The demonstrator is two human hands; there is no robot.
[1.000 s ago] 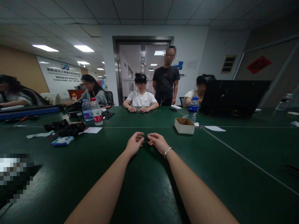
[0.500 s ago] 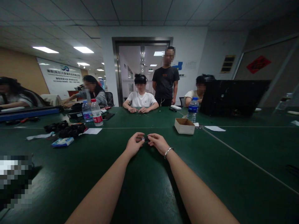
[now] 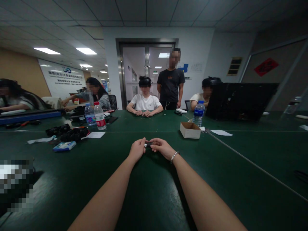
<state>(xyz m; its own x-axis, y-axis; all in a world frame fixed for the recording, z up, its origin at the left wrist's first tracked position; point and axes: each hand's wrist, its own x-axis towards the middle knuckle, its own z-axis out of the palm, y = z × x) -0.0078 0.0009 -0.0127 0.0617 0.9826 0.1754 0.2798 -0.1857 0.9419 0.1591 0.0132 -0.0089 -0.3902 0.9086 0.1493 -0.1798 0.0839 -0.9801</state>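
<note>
Where the left hand and right hand meet over the dark green counter, in the head view, one small black stick with a silvery end is held between them, roughly level.

Left hand: fingers pinched about the silvery end. Right hand: fingers grasping the black end; one silver-coloured bracelet at the wrist. Markings on the stick: too small to tell.

Beyond the hands, to the right: one open cardboard box, pale outside, brown inside; just behind it, one upright water bottle, blue cap and label; near the box, one white sheet, flat; farther right, one large black monitor, seen from behind.

Beyond the hands, to the left: one red-capped bottle and one blue-capped bottle, upright, side by side; just beside them, one black phone; nearer, one piece of white paper; next to it, a heap of black gear, detail unclear; nearest, one blue-and-white packet, lying flat.

Far side: one seated person, white T-shirt, dark headgear, forearms on the counter; one standing person, dark T-shirt; behind both, one glass double door, metal-framed.
</note>
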